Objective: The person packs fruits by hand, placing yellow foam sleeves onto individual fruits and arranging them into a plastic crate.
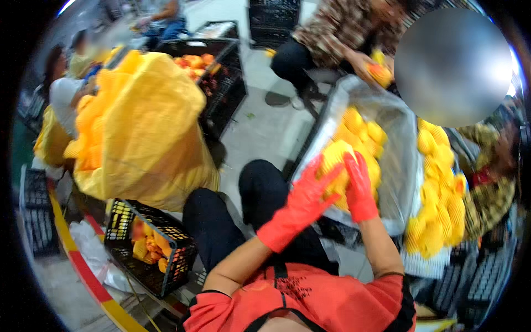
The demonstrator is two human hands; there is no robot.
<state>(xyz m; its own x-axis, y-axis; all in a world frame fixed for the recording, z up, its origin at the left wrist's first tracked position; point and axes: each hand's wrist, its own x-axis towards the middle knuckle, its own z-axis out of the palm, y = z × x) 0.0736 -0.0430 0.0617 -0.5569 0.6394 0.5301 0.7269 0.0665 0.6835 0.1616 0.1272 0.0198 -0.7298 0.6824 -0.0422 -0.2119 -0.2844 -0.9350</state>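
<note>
My left hand (306,196) and my right hand (360,187), both in red rubber gloves, reach over a crate lined with clear plastic (399,171). Between them, at the fingertips, is a fruit in a yellow foam net (335,153). The left fingers are spread along its near side, while the right fingers curve against its right side. Some of the contact is hidden by the gloves. Several more yellow-netted fruits (373,135) lie in the crate around my hands.
A big yellow sack of foam nets (149,122) stands left. Below it is a black crate (180,252) holding orange fruit. Another black crate (232,83) of fruit sits farther back. More netted fruits (437,193) are heaped at right. Co-workers sit nearby; one holds fruit (380,73).
</note>
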